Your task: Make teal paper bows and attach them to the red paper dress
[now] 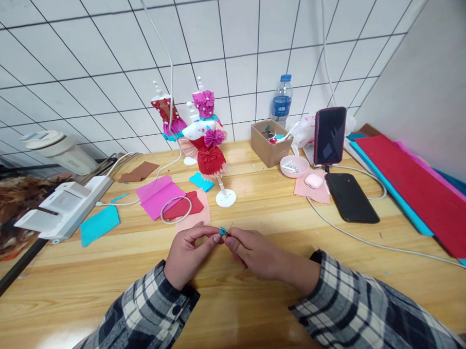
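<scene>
Above the near middle of the table my left hand (189,252) pinches a small folded piece of turquoise crepe paper (223,230) between thumb and forefinger. My right hand (255,251) is closed in a pinch right beside it, its fingertips meeting the piece's right end. A thin, thread-like line sticks up there, too fine to name, and what the right fingers grip is mostly hidden. Beyond the hands stands a small white dress form (225,194) in a red crepe paper skirt. Two more dressed forms, one with a magenta top (203,102), stand behind it.
Left of my hands lie magenta (160,196), red and turquoise paper pieces, a looped ring (176,210) and a white power strip (67,208). Toward the right are a cardboard box (270,151), a pink bowl (294,167), phones (351,197), a cable and long paper sheets (417,193).
</scene>
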Available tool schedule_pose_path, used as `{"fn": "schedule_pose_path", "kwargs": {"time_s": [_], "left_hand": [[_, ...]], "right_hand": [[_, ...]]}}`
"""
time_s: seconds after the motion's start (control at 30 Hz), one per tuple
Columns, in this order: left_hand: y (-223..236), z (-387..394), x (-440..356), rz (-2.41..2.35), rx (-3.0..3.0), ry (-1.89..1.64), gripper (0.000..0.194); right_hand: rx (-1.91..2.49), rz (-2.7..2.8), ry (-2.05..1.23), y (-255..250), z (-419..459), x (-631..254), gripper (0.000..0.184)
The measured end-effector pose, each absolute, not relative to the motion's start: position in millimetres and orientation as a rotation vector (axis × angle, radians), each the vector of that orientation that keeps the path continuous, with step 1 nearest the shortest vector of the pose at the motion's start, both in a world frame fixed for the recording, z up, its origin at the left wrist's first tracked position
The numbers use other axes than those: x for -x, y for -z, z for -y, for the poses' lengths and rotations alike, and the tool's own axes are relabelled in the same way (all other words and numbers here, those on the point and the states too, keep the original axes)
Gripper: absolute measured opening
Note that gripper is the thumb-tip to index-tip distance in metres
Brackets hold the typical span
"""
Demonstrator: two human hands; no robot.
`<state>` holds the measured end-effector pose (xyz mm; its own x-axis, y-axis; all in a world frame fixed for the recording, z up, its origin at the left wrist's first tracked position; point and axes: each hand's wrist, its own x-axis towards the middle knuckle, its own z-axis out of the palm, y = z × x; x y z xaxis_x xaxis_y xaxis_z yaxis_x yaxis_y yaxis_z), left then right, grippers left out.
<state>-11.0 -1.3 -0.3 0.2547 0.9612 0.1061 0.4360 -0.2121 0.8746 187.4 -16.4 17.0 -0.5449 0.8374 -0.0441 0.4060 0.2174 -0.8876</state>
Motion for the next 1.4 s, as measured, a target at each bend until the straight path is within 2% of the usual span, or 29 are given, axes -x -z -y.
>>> {"fn": "schedule_pose_path", "kwargs": {"time_s": [0.5, 0.77, 0.83, 1.0, 1.1, 1.13, 1.23, 1.4], "left_hand": [[-4, -2, 5, -1.278, -1.725, -0.897, 0.018], [-4, -5, 8, -1.301, -1.735, -0.868, 0.02], [-3, -5, 9, -1.33, -1.718, -0.878, 0.023], [1, -5, 10, -1.409, -1.754, -0.884, 0.025], [-1, -4, 9, -1.431, -1.835, -0.926, 0.023], [-2, -3, 9, -1.429, -1.882, -0.949, 0.021], [-7, 0, 6, -1.353, -2.064, -0.985, 0.016], [-8, 5, 1, -1.278, -2.104, -0.924, 0.018]], "right_hand": [[1.184, 1.987, -1.302, -9, 14, -184, 0.03], [1.217, 1.982, -1.275, -7, 13, -183, 0.043], [1.298, 2.017, -1.132, -11, 8, -189, 0.042], [1.656, 2.234, -0.526, -14, -9, -206, 0.026], [1.681, 2.226, -0.37, -8, -13, -211, 0.022], [1.642, 2.192, -0.345, -7, -12, -210, 0.025], [1.424, 2.04, -0.421, -5, -6, -205, 0.041], [1.143, 1.916, -0.722, -8, 5, -189, 0.028]]}}
